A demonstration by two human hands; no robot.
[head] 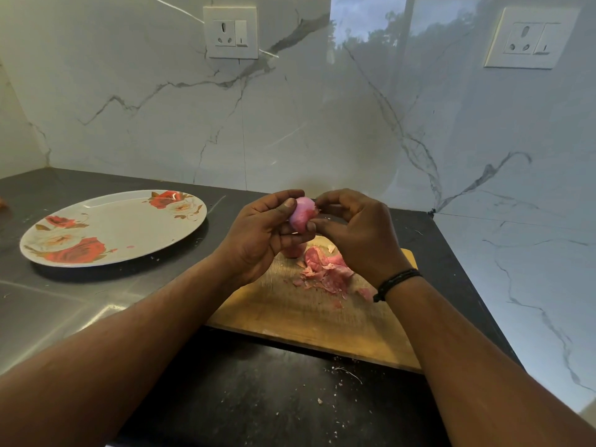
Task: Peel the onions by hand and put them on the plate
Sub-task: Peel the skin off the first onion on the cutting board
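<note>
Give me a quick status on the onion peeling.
Left hand holds onion, right hand pinching skin. Plate holds no onions. Peels on board; nothing blocking.

Single view, head-mounted, wide-angle. Looks forward and down from the person's own standpoint onto the dark stone table (251, 391), facing the white marble-veined wall (290, 124). Close range: both forearms reach in from the bottom edge, hands near frame centre.
</note>
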